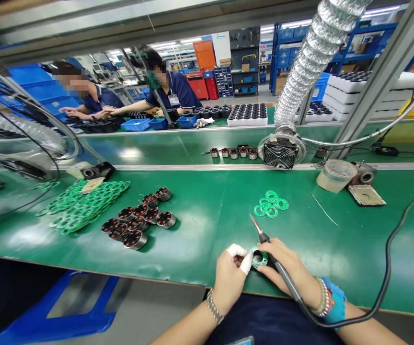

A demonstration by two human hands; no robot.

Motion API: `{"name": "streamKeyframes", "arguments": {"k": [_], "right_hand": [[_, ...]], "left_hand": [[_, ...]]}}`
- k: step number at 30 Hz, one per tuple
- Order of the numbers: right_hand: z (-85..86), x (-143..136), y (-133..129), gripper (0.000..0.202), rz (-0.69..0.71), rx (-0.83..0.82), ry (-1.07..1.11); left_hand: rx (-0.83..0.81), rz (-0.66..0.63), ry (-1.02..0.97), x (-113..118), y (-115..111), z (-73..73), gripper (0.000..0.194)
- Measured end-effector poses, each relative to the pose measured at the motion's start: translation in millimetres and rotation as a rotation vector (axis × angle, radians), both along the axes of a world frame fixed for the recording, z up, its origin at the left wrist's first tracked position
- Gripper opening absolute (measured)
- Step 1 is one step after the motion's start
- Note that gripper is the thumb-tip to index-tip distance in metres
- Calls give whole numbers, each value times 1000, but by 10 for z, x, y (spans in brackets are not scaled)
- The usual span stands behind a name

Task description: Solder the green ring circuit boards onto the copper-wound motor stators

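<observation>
A green ring-shaped circuit board (265, 258) is close to the bench's front edge, between my hands; a dark round part shows through its middle. My left hand (230, 273), with white covers on thumb and finger, is closed in a pinch at the board's left edge. What lies between those fingertips is too small to make out. Across my right hand (291, 266) runs a soldering iron (286, 279), held with its tip pointing up and away to the left. The right thumb and forefinger also rest around the board's right side.
Several loose ring boards (271, 211) lie ahead. Copper-wound motor stators (135, 239) stand left, beside a large pile of green boards (85, 206). A fan (281, 154), plastic cup (336, 175) and sponge tray (367, 195) line the back. The iron's cable (386, 268) loops right. Two co-workers sit opposite.
</observation>
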State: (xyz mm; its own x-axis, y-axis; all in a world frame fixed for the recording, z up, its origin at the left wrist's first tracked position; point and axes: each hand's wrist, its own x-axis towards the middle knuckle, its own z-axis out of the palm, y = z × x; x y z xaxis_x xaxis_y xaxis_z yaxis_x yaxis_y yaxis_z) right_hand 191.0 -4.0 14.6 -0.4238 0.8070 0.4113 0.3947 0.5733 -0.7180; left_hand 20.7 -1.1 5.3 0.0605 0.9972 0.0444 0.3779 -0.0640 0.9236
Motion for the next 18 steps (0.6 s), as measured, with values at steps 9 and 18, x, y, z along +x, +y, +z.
{"name": "streamKeyframes", "arguments": {"k": [9,18], "right_hand": [[-5,-15,12,27,4,0,6],[29,129,1,35,-147,91,-8]], "left_hand": [[638,-274,806,-224,-274,4,44],[21,-467,521,-238,83,305,70]]}}
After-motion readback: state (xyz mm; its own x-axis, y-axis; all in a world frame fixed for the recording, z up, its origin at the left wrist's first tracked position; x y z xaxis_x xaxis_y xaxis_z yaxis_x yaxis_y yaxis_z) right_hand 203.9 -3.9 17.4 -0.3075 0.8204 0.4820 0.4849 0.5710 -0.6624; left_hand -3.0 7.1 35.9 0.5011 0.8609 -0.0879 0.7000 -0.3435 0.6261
